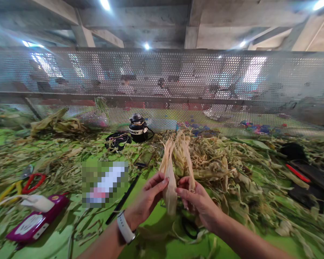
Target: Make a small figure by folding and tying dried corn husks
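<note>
My left hand (148, 199) and my right hand (197, 201) both pinch a bundle of pale dried corn husks (172, 169) held upright above the green table (56, 244). The left fingers grip the bundle's left side near its base. The right thumb and fingers close on the right strips. A white watch band sits on my left wrist. Black scissor handles (189, 226) lie on the table just under my hands.
Loose husks (232, 169) cover the table's middle and right. Red-handled scissors (32, 181) and a magenta device (36, 221) lie at the left. A black jug (137, 129) stands by the perforated metal screen (162, 90). Dark tools (307, 180) rest at the right.
</note>
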`<act>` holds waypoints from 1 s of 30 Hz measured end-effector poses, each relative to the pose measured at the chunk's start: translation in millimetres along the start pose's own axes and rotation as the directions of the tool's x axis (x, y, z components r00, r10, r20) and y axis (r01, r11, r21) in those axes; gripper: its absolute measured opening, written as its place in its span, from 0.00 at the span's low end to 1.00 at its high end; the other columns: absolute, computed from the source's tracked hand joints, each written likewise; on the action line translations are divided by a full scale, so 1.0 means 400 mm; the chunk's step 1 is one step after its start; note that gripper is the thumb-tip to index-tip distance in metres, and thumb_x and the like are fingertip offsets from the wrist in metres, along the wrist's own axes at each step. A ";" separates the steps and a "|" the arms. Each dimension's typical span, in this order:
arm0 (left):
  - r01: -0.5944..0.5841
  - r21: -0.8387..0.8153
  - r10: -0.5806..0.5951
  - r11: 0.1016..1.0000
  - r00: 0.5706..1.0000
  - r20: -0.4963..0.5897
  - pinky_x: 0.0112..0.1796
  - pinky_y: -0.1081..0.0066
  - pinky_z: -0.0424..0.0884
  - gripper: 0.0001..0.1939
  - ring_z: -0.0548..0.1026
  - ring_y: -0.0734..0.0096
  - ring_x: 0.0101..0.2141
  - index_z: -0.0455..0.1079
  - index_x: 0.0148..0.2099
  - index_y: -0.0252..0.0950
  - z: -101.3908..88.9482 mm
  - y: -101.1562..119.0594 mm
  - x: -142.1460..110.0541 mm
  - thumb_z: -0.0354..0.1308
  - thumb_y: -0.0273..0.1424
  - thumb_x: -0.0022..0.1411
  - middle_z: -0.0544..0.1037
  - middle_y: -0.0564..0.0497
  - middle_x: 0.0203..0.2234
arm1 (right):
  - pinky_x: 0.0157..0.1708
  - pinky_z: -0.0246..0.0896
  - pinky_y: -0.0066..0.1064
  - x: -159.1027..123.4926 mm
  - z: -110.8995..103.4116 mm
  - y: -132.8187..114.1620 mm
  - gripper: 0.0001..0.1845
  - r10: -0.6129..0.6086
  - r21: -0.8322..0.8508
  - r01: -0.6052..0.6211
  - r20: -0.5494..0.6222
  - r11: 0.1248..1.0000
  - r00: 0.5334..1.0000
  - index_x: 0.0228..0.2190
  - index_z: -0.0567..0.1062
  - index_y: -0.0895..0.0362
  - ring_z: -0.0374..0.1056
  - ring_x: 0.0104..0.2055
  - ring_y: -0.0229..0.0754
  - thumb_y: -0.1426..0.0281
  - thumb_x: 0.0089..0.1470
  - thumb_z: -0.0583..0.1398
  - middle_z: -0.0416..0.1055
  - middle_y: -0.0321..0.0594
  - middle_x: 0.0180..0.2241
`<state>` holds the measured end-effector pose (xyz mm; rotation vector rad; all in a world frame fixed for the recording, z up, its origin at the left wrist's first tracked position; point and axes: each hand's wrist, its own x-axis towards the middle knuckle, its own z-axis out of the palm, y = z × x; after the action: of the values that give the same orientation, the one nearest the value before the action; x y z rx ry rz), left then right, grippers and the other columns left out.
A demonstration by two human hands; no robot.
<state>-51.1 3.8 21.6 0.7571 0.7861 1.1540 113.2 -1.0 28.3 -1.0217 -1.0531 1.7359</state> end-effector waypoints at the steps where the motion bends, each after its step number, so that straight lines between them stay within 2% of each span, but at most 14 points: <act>1: -0.009 0.037 0.009 0.999 1.000 0.003 0.30 0.78 0.65 0.11 0.68 0.78 0.26 0.68 0.30 0.36 0.003 -0.003 -0.003 0.66 0.34 0.48 0.72 0.56 0.24 | 0.13 0.40 0.19 -0.001 0.002 0.003 0.21 -0.002 -0.028 0.002 0.017 1.000 1.000 0.29 0.65 0.57 0.50 0.14 0.26 0.61 0.39 0.69 0.60 0.25 0.16; 4: -0.092 0.187 0.098 0.978 0.995 -0.022 0.31 0.78 0.65 0.10 0.68 0.77 0.28 0.68 0.33 0.36 0.011 -0.011 -0.012 0.63 0.36 0.53 0.71 0.55 0.26 | 0.14 0.42 0.20 -0.003 0.007 0.012 0.21 -0.028 -0.074 0.034 0.079 0.997 0.997 0.25 0.65 0.59 0.50 0.16 0.26 0.60 0.38 0.69 0.60 0.27 0.17; 7: -0.155 0.281 0.170 0.947 0.985 -0.031 0.33 0.77 0.66 0.11 0.69 0.75 0.30 0.69 0.35 0.36 0.024 -0.013 -0.023 0.61 0.38 0.55 0.72 0.54 0.28 | 0.16 0.42 0.20 -0.005 0.010 0.018 0.22 -0.024 -0.029 0.026 0.066 0.999 0.998 0.24 0.64 0.58 0.51 0.16 0.26 0.61 0.37 0.70 0.60 0.26 0.16; 11: -0.082 0.243 0.051 0.967 0.990 0.133 0.39 0.72 0.68 0.20 0.72 0.68 0.36 0.71 0.43 0.37 0.040 -0.014 -0.032 0.68 0.33 0.46 0.76 0.51 0.33 | 0.13 0.37 0.19 -0.002 0.006 0.023 0.20 0.054 0.106 -0.054 0.001 0.993 0.999 0.25 0.63 0.57 0.48 0.14 0.25 0.65 0.37 0.69 0.59 0.24 0.14; 14: -0.024 0.218 -0.027 0.976 0.974 0.226 0.38 0.71 0.69 0.26 0.74 0.67 0.36 0.71 0.47 0.39 0.039 -0.017 -0.032 0.70 0.28 0.42 0.77 0.50 0.35 | 0.12 0.35 0.19 0.001 0.000 0.022 0.17 0.165 0.206 -0.179 0.086 0.962 0.983 0.28 0.66 0.58 0.46 0.11 0.24 0.70 0.37 0.67 0.59 0.24 0.14; 17: 0.032 0.243 -0.098 0.969 0.960 0.264 0.33 0.74 0.68 0.24 0.73 0.71 0.31 0.72 0.47 0.39 0.027 -0.024 -0.028 0.69 0.29 0.45 0.77 0.51 0.33 | 0.12 0.36 0.19 0.003 -0.006 0.012 0.14 0.191 0.243 -0.223 0.145 0.944 0.971 0.28 0.69 0.59 0.46 0.12 0.24 0.74 0.36 0.65 0.60 0.25 0.14; 20: 0.043 0.322 -0.131 0.946 0.957 0.258 0.27 0.78 0.63 0.19 0.69 0.75 0.26 0.75 0.42 0.36 0.013 -0.033 -0.022 0.68 0.32 0.45 0.76 0.52 0.28 | 0.12 0.36 0.18 0.001 -0.014 -0.007 0.11 0.143 0.299 -0.181 0.148 0.937 0.979 0.26 0.68 0.59 0.42 0.12 0.24 0.76 0.35 0.64 0.56 0.23 0.12; 23: 0.097 0.436 -0.215 0.895 0.949 0.230 0.20 0.79 0.54 0.14 0.61 0.81 0.19 0.77 0.32 0.31 0.007 -0.037 -0.022 0.69 0.36 0.43 0.69 0.56 0.18 | 0.12 0.32 0.18 0.000 -0.026 -0.029 0.11 0.139 0.362 -0.194 0.173 0.911 0.975 0.22 0.64 0.57 0.37 0.12 0.24 0.78 0.33 0.61 0.50 0.21 0.10; 25: 0.143 0.475 -0.284 0.868 0.929 0.239 0.19 0.78 0.51 0.14 0.56 0.84 0.16 0.76 0.27 0.30 0.007 -0.032 -0.026 0.69 0.37 0.42 0.64 0.58 0.14 | 0.12 0.31 0.19 0.004 -0.037 -0.042 0.10 0.153 0.378 -0.210 0.175 0.902 0.973 0.20 0.63 0.57 0.36 0.12 0.24 0.78 0.31 0.59 0.50 0.21 0.10; 27: 0.158 0.495 -0.336 0.855 0.894 0.296 0.19 0.78 0.52 0.13 0.56 0.84 0.16 0.75 0.24 0.30 0.007 -0.022 -0.034 0.69 0.37 0.42 0.65 0.58 0.14 | 0.12 0.32 0.19 0.011 -0.048 -0.056 0.09 0.146 0.387 -0.201 0.165 0.900 0.975 0.18 0.62 0.57 0.36 0.11 0.24 0.78 0.31 0.58 0.51 0.22 0.10; 30: 0.152 0.494 -0.410 0.856 0.781 0.471 0.22 0.77 0.58 0.12 0.62 0.81 0.18 0.77 0.24 0.30 0.000 -0.004 -0.044 0.71 0.34 0.41 0.71 0.54 0.16 | 0.11 0.34 0.19 0.027 -0.065 -0.082 0.08 0.076 0.418 -0.110 0.097 0.902 0.992 0.18 0.63 0.58 0.40 0.11 0.25 0.77 0.32 0.59 0.52 0.23 0.10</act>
<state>-54.1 -13.5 22.6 1.2328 0.6220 0.4172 141.6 24.7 48.3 -0.7397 -0.6345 1.9841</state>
